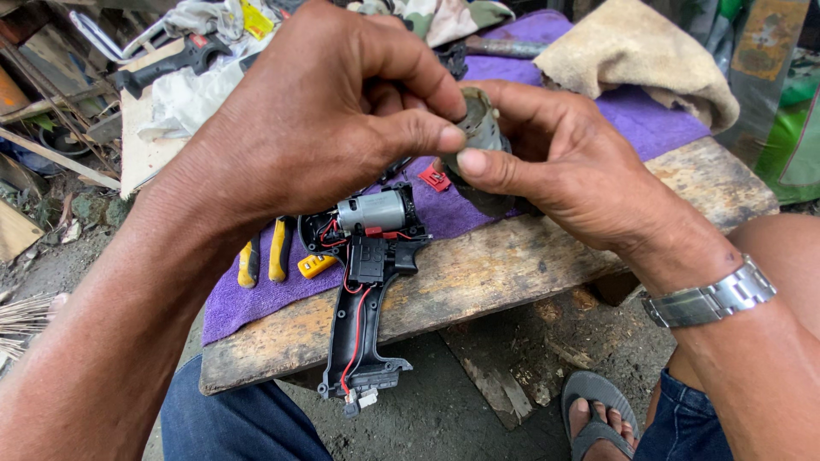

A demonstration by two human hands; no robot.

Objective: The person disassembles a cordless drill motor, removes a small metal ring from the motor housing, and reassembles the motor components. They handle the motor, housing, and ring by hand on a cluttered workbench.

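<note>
Grey metal gear part (pixel 480 128), pinched between left hand (pixel 329 119) and right hand (pixel 555 162) fingertips

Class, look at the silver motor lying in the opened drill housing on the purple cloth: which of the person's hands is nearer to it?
Left. The left hand hovers just above the silver motor; the right hand is off to its right.

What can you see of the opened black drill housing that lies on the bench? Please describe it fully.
The opened drill housing is one black plastic half shell, lying flat with its inside up. A grey metal motor sits in its top, above a black switch block; red and black wires run down the handle. Its head rests on the purple cloth, its handle crosses the wooden bench and overhangs the edge. Neither hand touches it.
</note>
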